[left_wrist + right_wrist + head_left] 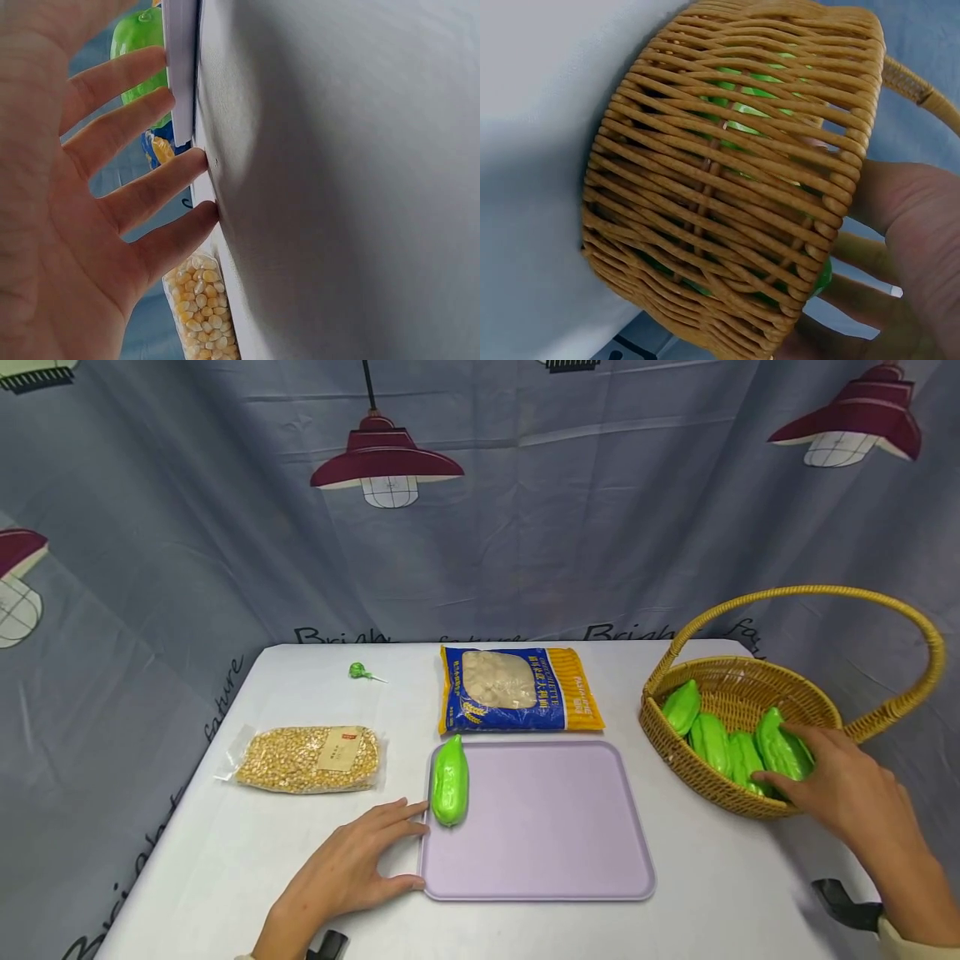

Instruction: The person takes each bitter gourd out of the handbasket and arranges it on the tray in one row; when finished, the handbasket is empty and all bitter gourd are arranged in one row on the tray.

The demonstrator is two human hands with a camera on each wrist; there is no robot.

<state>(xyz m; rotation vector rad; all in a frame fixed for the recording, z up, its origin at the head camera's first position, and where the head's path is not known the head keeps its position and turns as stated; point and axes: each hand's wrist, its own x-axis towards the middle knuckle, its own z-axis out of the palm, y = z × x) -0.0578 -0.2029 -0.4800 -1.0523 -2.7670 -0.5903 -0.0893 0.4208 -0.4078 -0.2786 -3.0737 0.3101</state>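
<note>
My left hand (348, 870) has its fingers spread, with fingertips and thumb at the left edge of a pale purple tray (547, 827). On that tray, along its left side, lies a ridged green gourd (450, 781). To the right stands a wicker basket (675, 760) with a tall arched handle, holding several similar gourds. My right hand (855, 781) reaches over the basket's near right rim, thumb and fingers around the rightmost gourd (782, 747). In the right wrist view, the woven wall (727, 172) hides most of the gourds and part of the fingers.
A blue and yellow pasta bag (517, 689) lies just behind the tray. Left of it is a clear bag of corn kernels (303, 760), with a green lollipop (360, 671) farther back. A grey curtain (487, 543) hangs behind the white table (300, 835).
</note>
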